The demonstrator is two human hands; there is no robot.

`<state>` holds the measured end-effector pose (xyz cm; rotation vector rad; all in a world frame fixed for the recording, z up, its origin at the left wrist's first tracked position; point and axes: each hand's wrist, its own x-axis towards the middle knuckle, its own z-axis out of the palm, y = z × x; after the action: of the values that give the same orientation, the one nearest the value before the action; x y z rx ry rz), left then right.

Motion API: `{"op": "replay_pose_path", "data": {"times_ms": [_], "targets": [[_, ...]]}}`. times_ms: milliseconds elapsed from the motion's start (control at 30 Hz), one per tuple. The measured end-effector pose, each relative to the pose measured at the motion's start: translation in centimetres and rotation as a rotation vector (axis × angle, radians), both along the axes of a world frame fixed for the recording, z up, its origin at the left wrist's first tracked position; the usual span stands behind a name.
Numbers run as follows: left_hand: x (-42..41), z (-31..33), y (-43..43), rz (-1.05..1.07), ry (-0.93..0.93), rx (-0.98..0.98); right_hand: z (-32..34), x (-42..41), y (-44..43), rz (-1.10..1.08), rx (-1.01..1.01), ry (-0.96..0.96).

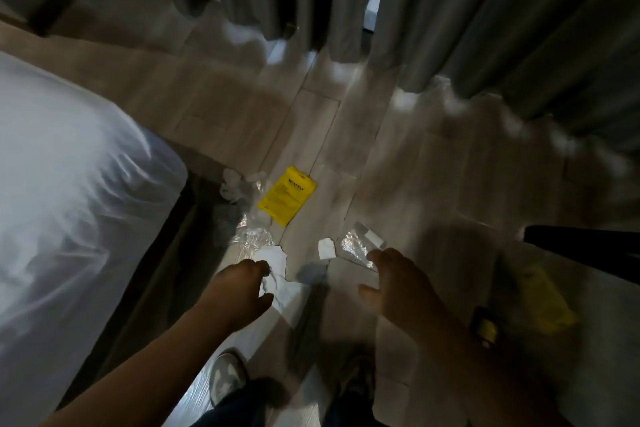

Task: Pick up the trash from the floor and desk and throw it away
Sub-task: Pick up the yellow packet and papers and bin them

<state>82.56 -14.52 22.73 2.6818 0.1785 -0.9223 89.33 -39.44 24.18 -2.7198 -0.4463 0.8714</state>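
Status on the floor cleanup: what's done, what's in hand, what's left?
Done: nothing visibly thrown away, and no bin is in view. In hand: the left hand grips a white paper; the right hand is open over a clear wrapper. Left on the floor: yellow packet, white scrap, crumpled tissue, clear plastic sheet. The desk is out of view.

cropped by the left edge: white bed (52,184). cropped by the right edge: a black bar (581,246), nature unclear. cannot read the small print on the yellow packet (287,196). smeared beyond naming: a yellow shape (550,305) in shadow at far right. partly hidden inside the curled fingers of the left hand (239,288): white paper (282,288). partly hidden behind the fingertips of the right hand (391,284): clear wrapper (360,246). motion-blurred curtains (485,10), tops out of frame.
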Motion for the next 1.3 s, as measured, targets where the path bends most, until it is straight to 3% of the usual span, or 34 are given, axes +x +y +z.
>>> {"op": "replay_pose_path", "data": {"times_ms": [200, 333, 500, 667, 833, 1000, 1300], "targets": [[0.3, -16.4, 1.4, -0.031, 0.004, -0.012, -16.4, 0.7, 2.5, 0.094, -0.02, 0.012], [1.7, -26.5, 3.4, -0.048, -0.081, -0.01, -26.6, 3.1, 5.1, 0.236, -0.003, -0.075], [4.5, -34.6, 6.6, -0.163, -0.183, 0.038, -34.4, 6.6, 8.7, 0.356, -0.069, -0.146], [5.6, -36.2, 9.1, -0.199, -0.303, 0.076, -36.0, 7.4, 10.0, 0.485, -0.115, -0.205], [5.3, -36.5, 10.5, 0.047, -0.234, 0.12, -35.2, 6.3, 10.7, 0.451, -0.083, -0.16], [7.5, -37.2, 13.2, 0.138, -0.215, 0.176, -35.7, 6.8, 10.7, 0.464, -0.11, -0.178], [11.1, -39.7, 15.2, 0.363, -0.171, -0.001, -36.5, 8.5, 11.5, 0.358, -0.067, -0.145]]}}
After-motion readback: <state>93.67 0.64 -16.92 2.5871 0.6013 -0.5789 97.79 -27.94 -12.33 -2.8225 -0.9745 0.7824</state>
